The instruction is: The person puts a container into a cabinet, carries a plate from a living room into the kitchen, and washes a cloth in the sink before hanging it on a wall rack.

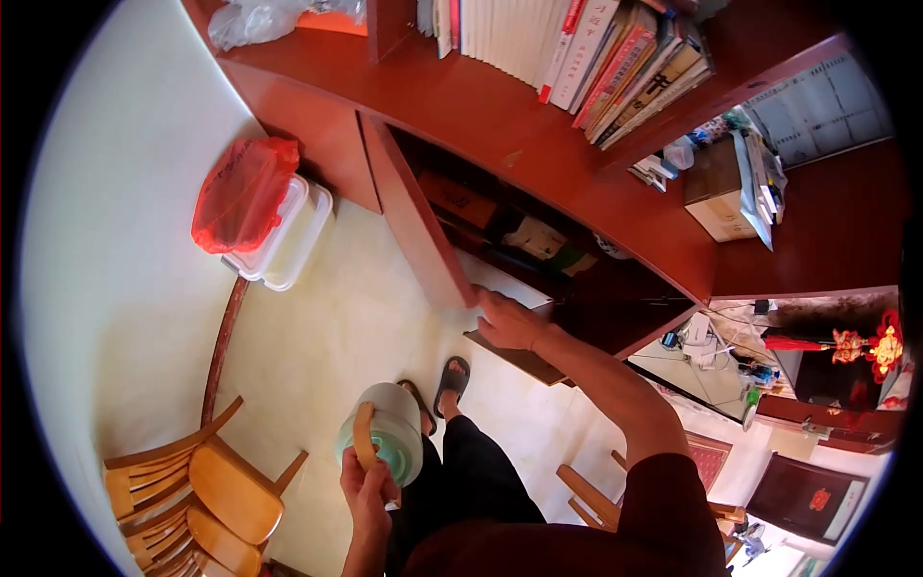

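My left hand is closed around the tan curved handle of a pale, rounded, jug-like container with a greenish tint, held low in front of my legs. Its exact kind is hard to make out. Farther forward, my right hand grips the edge of a reddish-brown cabinet door, which stands swung out. Behind that door, the dark inside of the cabinet shows a brown box and a pale packet. A second door panel sits below my right hand, partly hidden by it.
Books line the shelf above the cabinet. A cardboard box with papers stands farther right. By the left wall, a red plastic bag lies on a clear bin. Wooden chairs stand at lower left, another chair at right.
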A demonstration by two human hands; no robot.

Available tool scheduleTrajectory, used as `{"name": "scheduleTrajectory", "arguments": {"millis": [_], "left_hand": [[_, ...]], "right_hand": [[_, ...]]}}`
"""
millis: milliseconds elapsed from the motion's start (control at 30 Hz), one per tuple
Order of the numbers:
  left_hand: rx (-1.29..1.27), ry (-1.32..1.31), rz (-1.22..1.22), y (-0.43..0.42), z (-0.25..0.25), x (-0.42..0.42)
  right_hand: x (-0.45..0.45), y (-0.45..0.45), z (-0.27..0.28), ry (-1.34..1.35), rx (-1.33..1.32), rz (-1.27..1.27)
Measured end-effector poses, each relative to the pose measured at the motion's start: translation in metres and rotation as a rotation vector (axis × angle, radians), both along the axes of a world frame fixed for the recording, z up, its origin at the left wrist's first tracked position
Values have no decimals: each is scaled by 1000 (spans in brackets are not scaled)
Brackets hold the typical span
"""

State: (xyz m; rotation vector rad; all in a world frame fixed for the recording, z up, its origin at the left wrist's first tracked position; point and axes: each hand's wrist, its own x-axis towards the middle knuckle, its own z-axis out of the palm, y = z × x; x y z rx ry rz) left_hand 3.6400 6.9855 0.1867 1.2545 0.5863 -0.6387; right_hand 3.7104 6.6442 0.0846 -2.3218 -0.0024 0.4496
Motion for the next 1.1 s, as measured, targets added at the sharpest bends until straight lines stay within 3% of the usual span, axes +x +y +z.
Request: {"name": "scheduleTrajectory", "arguments": {"millis": [133, 167, 267, 433, 567, 700, 833, 933, 967, 1033, 1067, 1100], "left_hand": [[11, 60, 28, 8, 1, -5], [7, 64, 31, 12, 0, -7], [8, 73, 50, 23, -14, -14], [4, 85, 72, 36, -28, -19], [15, 79, 91, 42, -30, -22], [7, 58, 96, 54, -29, -24], [16, 54, 137, 59, -28, -21], [16, 51, 178, 66, -32, -20], [14, 47, 192, 69, -32, -20], [16, 48, 216, 75, -33, -20], [20, 51, 226, 77, -33, -19], [24, 53, 236, 80, -34, -18]], "right_hand": [[15, 38, 18, -64, 71, 208], [21, 41, 24, 83, 36, 293], [18, 41, -8, -92, -76, 463], [39, 53, -16, -162, -203, 529], [51, 86, -21, -285, -137, 533], [73, 128, -20, -82, -133, 483], [93, 158, -14, -191, 24, 365], [101, 153, -35, -301, -134, 274], [99, 137, -37, -347, -295, 275], [102, 89, -48, -287, -590, 202], [113, 60, -53, -6, -748, 177], [107, 40, -48, -50, -928, 111]]}}
